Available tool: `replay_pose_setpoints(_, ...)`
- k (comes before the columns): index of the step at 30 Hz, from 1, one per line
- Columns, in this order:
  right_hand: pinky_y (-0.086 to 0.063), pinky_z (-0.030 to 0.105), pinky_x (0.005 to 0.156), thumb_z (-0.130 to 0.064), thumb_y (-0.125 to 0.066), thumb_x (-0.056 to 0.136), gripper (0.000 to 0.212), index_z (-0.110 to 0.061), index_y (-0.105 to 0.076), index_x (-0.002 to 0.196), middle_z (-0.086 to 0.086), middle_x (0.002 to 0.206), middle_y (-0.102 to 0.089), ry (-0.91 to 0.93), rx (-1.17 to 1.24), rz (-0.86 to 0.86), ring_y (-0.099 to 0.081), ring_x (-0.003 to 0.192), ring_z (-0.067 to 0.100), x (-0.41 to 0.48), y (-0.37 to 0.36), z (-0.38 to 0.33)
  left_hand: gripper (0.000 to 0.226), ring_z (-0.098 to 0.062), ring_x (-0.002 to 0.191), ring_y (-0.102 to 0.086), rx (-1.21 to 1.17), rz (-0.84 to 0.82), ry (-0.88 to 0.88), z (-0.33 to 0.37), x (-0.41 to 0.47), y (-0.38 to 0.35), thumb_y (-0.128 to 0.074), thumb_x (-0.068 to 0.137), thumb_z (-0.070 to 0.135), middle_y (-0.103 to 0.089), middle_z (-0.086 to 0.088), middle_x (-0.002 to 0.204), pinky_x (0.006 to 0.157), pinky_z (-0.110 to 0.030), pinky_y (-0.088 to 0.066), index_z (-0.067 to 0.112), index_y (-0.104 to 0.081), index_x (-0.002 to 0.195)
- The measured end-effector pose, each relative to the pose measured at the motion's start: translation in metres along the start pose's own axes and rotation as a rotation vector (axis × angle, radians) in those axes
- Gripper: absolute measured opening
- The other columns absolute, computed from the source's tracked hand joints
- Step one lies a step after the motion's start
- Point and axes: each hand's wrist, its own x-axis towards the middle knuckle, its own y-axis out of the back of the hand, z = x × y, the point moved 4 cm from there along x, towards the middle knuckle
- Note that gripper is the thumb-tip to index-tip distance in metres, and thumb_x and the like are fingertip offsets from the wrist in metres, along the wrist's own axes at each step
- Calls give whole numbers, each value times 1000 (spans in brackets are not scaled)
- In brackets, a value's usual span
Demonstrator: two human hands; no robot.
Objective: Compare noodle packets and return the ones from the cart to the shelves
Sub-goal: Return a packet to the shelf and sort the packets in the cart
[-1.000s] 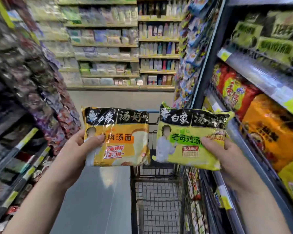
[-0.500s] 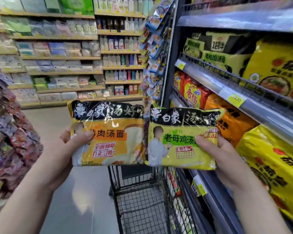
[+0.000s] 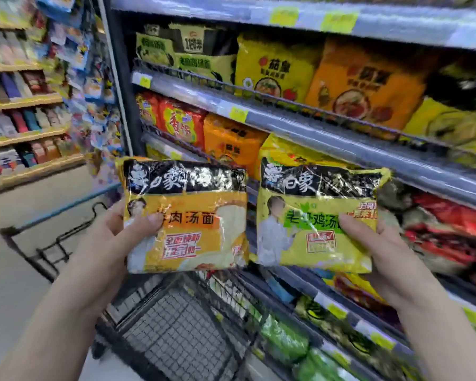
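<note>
I swing right & now face noodle shelves (image 3: 327, 138); L hand (image 3: 105, 243) pinches orange pkt (image 3: 195, 215), R hand (image 3: 388, 259) grips green pkt (image 3: 313, 213), over cart (image 3: 176, 334). Reshelving prob next.

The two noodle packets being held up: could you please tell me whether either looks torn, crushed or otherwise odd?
Nothing stands out. The orange packet in the left hand and the yellow-green packet in the right hand are upright, side by side above the cart, with crinkled glossy wrappers but no visible tear or spill.
</note>
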Motion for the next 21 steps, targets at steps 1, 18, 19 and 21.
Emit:
replay_pose_setpoints(1, -64, 32, 63, -54, -98, 43, 66, -18, -81, 96, 13, 98, -80, 5, -7, 47, -78, 78, 23, -16, 13, -4, 9, -16, 59, -76, -11, -56, 8, -5, 2, -13, -74, 86, 17, -80, -2, 75, 49, -26, -60, 15, -69, 94)
replay_pose_setpoints(18, -62, 38, 79, -70, -95, 30, 84, -25, -79, 100, 8, 109, -79, 54, -104, 698, -77, 89, 19, -307, 185, -41, 107, -20, 95, -79, -47, -820, 105, -17, -110, -244, -96, 53, 53, -80, -2, 114, 76, -41, -66, 19, -53, 146)
replay_pose_setpoints(19, -63, 36, 75, -72, -94, 31, 89, -24, -78, 104, 7, 111, -79, 43, -117, 733, -77, 89, 19, -325, 192, -40, 120, -24, 103, -78, -35, -833, 113, -18, -123, -253, -99, 42, 62, -78, -4, 122, 83, -47, -64, 23, -54, 147)
replay_pose_setpoints(21, -60, 44, 86, -74, -92, 34, 101, -19, -72, 117, 7, 113, -78, 35, -119, 787, -76, 95, 24, -364, 209, -37, 92, -23, 99, -78, -47, -878, 85, -18, -152, -275, -99, 34, 65, -79, -4, 117, 81, -44, -63, 36, -74, 118)
